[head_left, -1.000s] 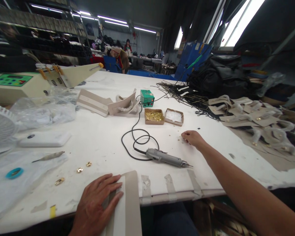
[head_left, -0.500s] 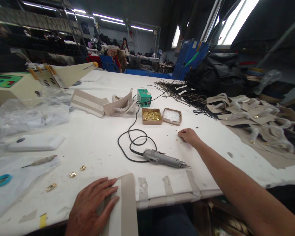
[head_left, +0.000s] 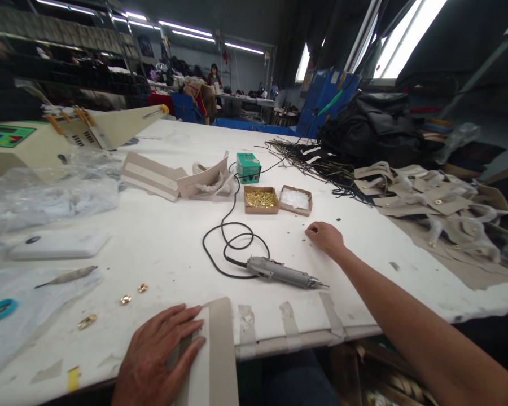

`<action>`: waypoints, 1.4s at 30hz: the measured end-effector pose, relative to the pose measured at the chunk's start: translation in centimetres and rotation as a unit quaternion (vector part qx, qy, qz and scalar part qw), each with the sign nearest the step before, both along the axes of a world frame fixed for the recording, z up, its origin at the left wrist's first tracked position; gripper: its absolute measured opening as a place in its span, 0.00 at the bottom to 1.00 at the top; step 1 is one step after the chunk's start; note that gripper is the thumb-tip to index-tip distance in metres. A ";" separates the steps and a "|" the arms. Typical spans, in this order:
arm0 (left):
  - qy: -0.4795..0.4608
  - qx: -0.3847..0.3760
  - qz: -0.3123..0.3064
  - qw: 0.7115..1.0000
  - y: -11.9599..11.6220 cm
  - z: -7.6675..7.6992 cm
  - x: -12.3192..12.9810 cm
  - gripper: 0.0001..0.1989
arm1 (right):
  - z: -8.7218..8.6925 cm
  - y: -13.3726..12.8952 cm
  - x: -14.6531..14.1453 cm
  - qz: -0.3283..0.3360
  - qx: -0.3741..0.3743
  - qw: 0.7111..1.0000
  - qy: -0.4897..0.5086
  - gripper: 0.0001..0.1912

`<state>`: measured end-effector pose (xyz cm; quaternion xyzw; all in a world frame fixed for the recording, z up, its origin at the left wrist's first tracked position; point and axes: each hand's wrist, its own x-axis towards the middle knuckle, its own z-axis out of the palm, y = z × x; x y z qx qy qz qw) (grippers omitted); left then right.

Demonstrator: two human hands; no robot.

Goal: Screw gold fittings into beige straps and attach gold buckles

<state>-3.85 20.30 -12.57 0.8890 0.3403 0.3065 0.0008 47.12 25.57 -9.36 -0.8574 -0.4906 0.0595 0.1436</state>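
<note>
My left hand lies flat with fingers stretched out on a beige panel bearing a white strip, at the table's front edge. On the white tabletop, my right hand is closed with its fingertips together at the surface; whatever they pinch is too small to make out. Tiny brass-coloured pieces lie beside those fingertips. Between the hands rests a grey electric screwdriver, its bit pointing right. Left of the panel are gold-coloured metal fittings.
A green power box stands behind a small carton of gold-coloured hardware and a carton of white pieces. Beige parts with wrapped handles are piled right. A white power bank and an awl-like tool lie left.
My right hand has shifted very slightly left, its fingertips still together at the table. My left hand stays flat on the panel.
</note>
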 end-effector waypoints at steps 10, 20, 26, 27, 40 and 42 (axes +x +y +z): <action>-0.008 0.005 -0.002 1.000 -0.1 0.2 0.0 0.13 | 0.9 -1.5 -0.5 0.081 0.028 0.996 0.009 0.13; 0.007 0.004 0.000 1.000 0.0 -0.3 -0.2 0.14 | 0.7 -2.1 -1.7 0.099 -0.006 0.995 -0.028 0.10; -0.002 0.003 0.006 1.000 0.0 0.0 0.1 0.13 | 1.0 -1.9 -1.8 0.091 -0.002 0.996 -0.016 0.10; 0.000 0.001 0.007 1.000 -0.1 0.0 0.1 0.13 | 1.0 -1.9 -1.7 0.086 -0.001 0.996 -0.005 0.11; -0.001 0.003 0.007 1.000 -0.1 0.2 0.1 0.12 | 1.4 -1.5 -0.5 0.107 -0.041 0.988 0.104 0.14; -0.004 0.000 0.004 1.000 -0.1 0.1 0.1 0.12 | 1.3 -1.4 -0.5 0.110 -0.044 0.988 0.104 0.14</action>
